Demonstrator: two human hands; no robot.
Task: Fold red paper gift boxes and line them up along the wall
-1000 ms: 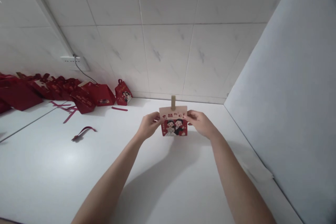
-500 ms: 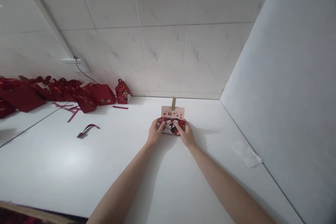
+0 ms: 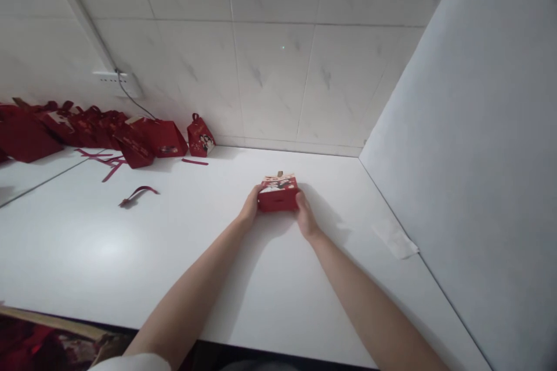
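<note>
Between my two hands is a small red gift box [image 3: 278, 200] with a printed cartoon couple on its upper face and a cream flap at the far end. Its red bottom faces me, and the tip of a tan ribbon tab shows beyond the flap. My left hand [image 3: 250, 206] grips the left side, my right hand [image 3: 306, 215] the right side. Fingers on the far side are partly hidden by the box. A shadow lies on the white table [image 3: 174, 266] beneath it.
Several red gift boxes [image 3: 161, 138] line the wall at the left, one small box [image 3: 200, 137] standing apart. Red ribbon pieces [image 3: 139, 192] lie before them. A white paper scrap [image 3: 395, 237] is at the right, beside a white panel [image 3: 470, 145]. A wall socket [image 3: 116, 83] hangs above the boxes.
The box has tipped so its red bottom now shows toward me, with the printed front foreshortened. My thumbs have moved off the front to the sides. The camera view has tilted down.
</note>
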